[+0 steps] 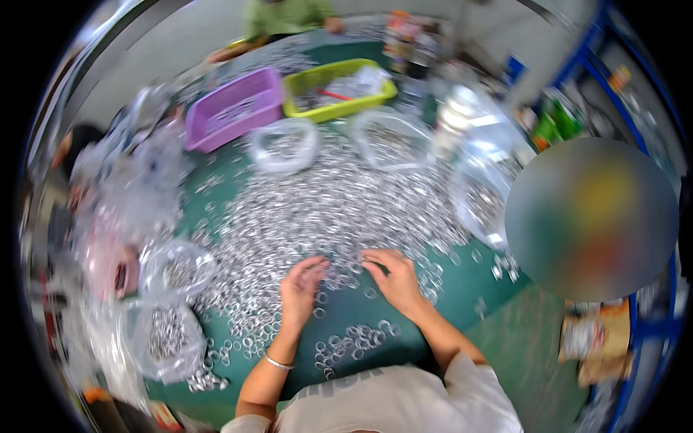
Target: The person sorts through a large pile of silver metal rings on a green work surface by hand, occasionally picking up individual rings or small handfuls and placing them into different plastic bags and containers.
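Note:
A wide heap of small silver metal rings [317, 195] spreads over the green table [386, 299] in front of me. My left hand [304, 283] is at the near edge of the heap, fingers turned inward to the right; motion blur hides whether they pinch a ring. My right hand [395, 278] faces it a short way to the right, thumb and forefinger apart, with nothing visible between them. A smaller cluster of loose rings [350, 345] lies nearer my body, between my forearms.
Behind the heap stand a purple basket [196, 128] and a yellow-green basket [292, 108]. Clear plastic bags of rings [167, 335] sit around it, including a bag [480, 202] at right. A person in green [292, 18] sits across. Blue shelving [592, 54] stands at right.

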Tool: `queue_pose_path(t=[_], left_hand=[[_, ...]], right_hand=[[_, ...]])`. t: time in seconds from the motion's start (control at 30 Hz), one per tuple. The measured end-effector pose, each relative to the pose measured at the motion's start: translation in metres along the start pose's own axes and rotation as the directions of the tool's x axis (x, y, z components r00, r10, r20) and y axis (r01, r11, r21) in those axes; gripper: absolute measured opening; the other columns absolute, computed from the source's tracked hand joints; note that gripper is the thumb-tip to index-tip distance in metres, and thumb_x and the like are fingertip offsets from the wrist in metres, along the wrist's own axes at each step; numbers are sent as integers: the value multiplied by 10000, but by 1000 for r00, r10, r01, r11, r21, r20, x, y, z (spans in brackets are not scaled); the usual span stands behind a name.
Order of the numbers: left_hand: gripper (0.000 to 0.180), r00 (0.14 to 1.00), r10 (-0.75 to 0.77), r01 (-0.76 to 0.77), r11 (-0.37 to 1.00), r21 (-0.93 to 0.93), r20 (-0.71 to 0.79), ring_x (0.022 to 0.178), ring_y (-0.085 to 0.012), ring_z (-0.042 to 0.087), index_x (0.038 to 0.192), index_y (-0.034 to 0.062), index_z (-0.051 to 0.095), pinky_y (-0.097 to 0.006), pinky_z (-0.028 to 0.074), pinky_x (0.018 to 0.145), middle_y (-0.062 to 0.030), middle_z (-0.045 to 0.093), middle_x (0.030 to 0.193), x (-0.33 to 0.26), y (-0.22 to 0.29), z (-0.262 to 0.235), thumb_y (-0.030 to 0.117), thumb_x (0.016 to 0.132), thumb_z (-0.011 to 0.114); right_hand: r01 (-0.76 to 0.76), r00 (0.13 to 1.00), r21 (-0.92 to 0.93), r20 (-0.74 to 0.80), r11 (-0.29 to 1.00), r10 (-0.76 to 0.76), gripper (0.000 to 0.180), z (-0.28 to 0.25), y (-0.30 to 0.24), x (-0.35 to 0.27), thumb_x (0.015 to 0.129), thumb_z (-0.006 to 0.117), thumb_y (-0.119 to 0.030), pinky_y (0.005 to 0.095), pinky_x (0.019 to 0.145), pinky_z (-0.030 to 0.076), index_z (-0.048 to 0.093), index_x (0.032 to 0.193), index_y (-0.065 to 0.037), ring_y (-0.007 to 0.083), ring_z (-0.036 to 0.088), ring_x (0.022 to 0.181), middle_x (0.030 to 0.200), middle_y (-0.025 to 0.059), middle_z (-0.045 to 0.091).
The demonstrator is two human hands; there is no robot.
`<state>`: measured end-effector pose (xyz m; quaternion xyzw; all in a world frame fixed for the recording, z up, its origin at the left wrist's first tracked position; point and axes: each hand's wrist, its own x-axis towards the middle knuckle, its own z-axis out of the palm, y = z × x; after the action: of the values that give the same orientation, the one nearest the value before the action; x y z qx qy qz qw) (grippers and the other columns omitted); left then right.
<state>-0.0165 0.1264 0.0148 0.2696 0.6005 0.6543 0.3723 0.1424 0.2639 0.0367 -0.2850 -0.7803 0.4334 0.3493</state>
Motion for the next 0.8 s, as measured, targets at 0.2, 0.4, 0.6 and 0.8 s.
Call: queue_pose_path(t=[0.2, 0.4, 0.6, 0.8], left_hand=[[244, 999, 2, 1, 997, -82, 36, 1060, -261, 631, 1164, -80, 534, -294, 526, 893, -195, 624, 1141, 3, -10, -6, -55, 922, 510], [244, 998, -58, 59, 998, -27, 36, 1001, -238, 654, 1157, -77, 537, -292, 543, 862, -178, 646, 1081, 8, -10, 5, -68, 914, 512], [253, 999, -35, 35, 999, -30, -11, 1016, -216, 648, 1164, -66, 542, -280, 524, 891, -153, 653, 1062, -2, -10, -1, -69, 914, 508], [236, 999, -34, 34, 999, 8, -28, 960, -169, 654, 1145, -45, 573, -258, 536, 786, -114, 637, 1112, -7, -8, 6, -41, 912, 533]], right_hand=[[10, 899, -457, -385, 889, -208, 108, -108, 3, -56, 754, 700, 7, 360, 760, 471, 684, 854, -31, 262, 641, 837, 881, 95, 696], [-303, 821, -778, -506, 551, -263, 107, -211, 64, -96, 755, 650, 9, 376, 755, 420, 632, 853, -28, 273, 588, 854, 899, 80, 649], [-215, 888, -826, -388, 520, -249, 163, -201, 74, -93, 771, 579, 46, 391, 803, 432, 647, 902, -23, 304, 567, 904, 973, 109, 635], [-55, 936, -439, -335, 897, -107, 149, -125, 22, -72, 813, 583, 28, 392, 880, 439, 664, 934, -5, 309, 592, 937, 939, 141, 654]])
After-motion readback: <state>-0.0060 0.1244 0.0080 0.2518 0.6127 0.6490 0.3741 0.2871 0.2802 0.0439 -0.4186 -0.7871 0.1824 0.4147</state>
